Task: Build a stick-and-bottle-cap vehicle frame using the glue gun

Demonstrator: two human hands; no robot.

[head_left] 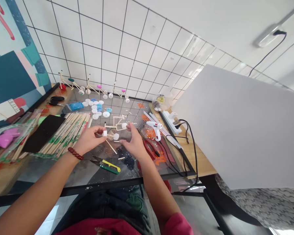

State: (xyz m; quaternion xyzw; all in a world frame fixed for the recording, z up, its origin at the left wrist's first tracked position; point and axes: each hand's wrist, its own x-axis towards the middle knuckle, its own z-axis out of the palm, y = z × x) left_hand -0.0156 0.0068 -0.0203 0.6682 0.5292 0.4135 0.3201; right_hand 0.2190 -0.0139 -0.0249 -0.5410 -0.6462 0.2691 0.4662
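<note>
My left hand (89,138) pinches a small white bottle cap (104,133) fixed to a thin wooden stick frame (115,125). My right hand (133,140) is closed on the other side of that frame, fingers near a second white cap (124,125). Another white cap (116,136) hangs between the two hands. The frame is held just above the glass table (88,174). A red bead bracelet (75,153) sits on my left wrist.
Bundles of wrapped chopsticks (63,133) lie left. Loose white and blue caps (96,107) and three finished stick bicycles (93,87) stand at the back. A white glue gun (155,128), power strip (171,120), yellow-green snips (107,164), and a white board (242,130) at right.
</note>
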